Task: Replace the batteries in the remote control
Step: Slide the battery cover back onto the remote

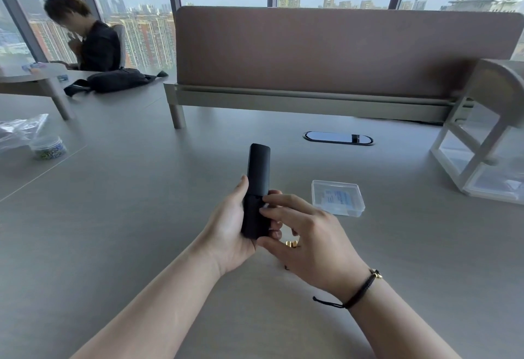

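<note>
A slim black remote control (257, 171) stands nearly upright above the table, back side toward me. My left hand (226, 231) grips its lower half from the left, thumb along its edge. My right hand (306, 242) comes in from the right, with the fingertips curled onto the lower back cover (253, 217) and the thumb under its bottom end. Gold-coloured battery ends (292, 244) show on the table just under my right hand, mostly hidden by it. A seam crosses the remote at my fingertips.
A clear plastic box (337, 197) lies right of the remote. A white shelf unit (482, 143) stands at the far right, a brown desk divider (340, 47) behind. A jar of beads (48, 147) and plastic bag sit far left. A person sits at the back left.
</note>
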Available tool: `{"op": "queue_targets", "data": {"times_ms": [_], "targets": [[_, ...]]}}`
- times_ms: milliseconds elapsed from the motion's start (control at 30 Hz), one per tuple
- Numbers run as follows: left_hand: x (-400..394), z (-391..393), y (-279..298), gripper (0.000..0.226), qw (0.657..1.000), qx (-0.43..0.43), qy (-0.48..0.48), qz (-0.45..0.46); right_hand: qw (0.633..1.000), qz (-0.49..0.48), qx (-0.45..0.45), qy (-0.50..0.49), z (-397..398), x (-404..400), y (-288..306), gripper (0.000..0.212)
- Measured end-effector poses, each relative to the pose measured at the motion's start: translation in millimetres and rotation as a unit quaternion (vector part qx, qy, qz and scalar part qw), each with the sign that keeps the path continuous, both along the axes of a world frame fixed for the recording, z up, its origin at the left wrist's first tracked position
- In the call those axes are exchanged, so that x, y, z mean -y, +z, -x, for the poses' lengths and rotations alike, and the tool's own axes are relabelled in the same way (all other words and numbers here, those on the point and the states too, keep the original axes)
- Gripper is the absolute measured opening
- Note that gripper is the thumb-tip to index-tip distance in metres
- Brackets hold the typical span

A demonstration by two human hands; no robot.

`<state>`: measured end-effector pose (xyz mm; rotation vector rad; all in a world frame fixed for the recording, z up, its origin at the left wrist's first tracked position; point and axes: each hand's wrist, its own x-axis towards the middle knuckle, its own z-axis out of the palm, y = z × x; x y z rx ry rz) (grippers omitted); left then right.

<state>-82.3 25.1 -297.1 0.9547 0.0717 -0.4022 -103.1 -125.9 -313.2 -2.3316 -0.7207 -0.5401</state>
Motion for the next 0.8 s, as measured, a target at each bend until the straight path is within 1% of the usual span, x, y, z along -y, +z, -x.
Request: {"op": "queue_targets", "data": {"times_ms": [200, 367, 600, 800], "targets": [[-0.1, 0.4, 0.0, 0.063, 1.0, -0.007, -0.009, 0.019, 1.0, -0.01, 0.019, 0.003, 1.2, -2.2, 0.5, 0.033], [0.0, 0.9, 0.4, 0.057, 0.999, -0.004, -0.017, 0.03, 0.999, -0.003, 0.047, 0.006, 1.9, -5.1, -0.6, 0.04], [-0.7, 3.8, 2.6, 0.049, 0.998, -0.005, -0.026, 0.056, 0.998, -0.056, 0.02, 0.028, 2.6, -5.2, -0.5, 0.043], [-0.2, 4.2, 0.8, 0.052, 0.997, 0.004, -0.036, 0.075, 0.997, -0.056, 0.05, 0.023, 4.5, -6.3, 2.1, 0.04]]}}
